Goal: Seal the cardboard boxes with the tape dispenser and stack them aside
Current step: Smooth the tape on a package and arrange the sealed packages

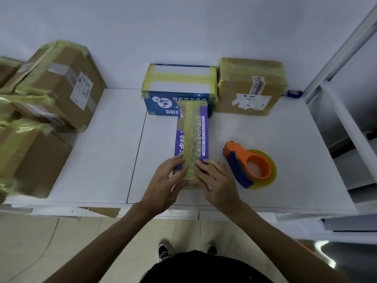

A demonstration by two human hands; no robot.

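While the left hand (166,180) and right hand (217,180) lie with nearly straight fingers on the near end of the long purple box (204,135), pressing its yellow tape strip (191,139) down and gripping nothing, sealing looks almost finished. The box lies mid-tabletop (102,160), and the tape dispenser (248,166) sits just beside it, rightward. Next, I judge, both hands must grasp the box and carry it to the stacked boxes (51,94) at the left edge.

Tape dispenser (250,165) right of box (192,137)
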